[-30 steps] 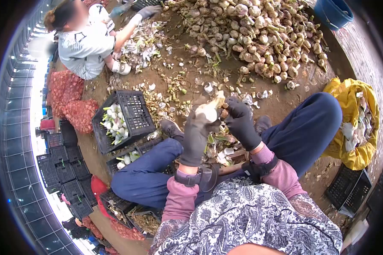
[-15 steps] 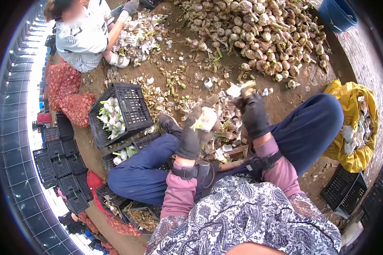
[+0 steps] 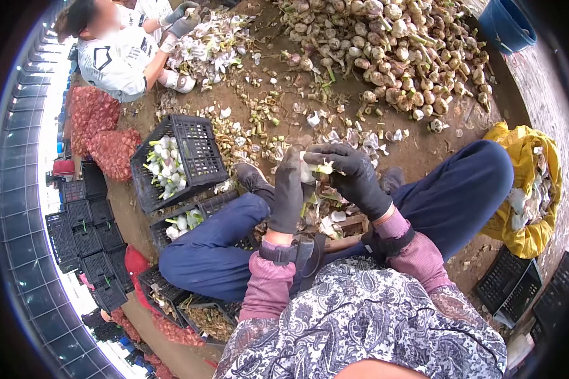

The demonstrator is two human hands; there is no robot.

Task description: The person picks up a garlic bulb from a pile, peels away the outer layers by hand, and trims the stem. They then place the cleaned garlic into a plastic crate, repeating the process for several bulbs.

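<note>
In dark work gloves, my two hands meet over the ground between my bent legs. A pale garlic bulb [image 3: 307, 170] with a bit of green stem is between them. My left hand [image 3: 287, 192] is closed around the bulb from the left. From the right, the fingers of my right hand [image 3: 355, 175] are bent and pressed against the bulb's stem side. The gloves hide part of the bulb. Loose garlic skins [image 3: 332, 222] and stem bits lie beneath my hands.
A big heap of unpeeled garlic [image 3: 398, 57] lies ahead, beside a blue bucket [image 3: 507, 28]. At left, a black crate [image 3: 202, 151] holds white bulbs. A yellow sack [image 3: 518, 243] sits by my right knee. Another person [image 3: 117, 63] works at upper left near red mesh sacks [image 3: 114, 155].
My right hand has come in from the right to the bulb, and its fingers now touch it. The pale skin or blade-like thing by that hand no longer shows. The other person's hands shifted slightly.
</note>
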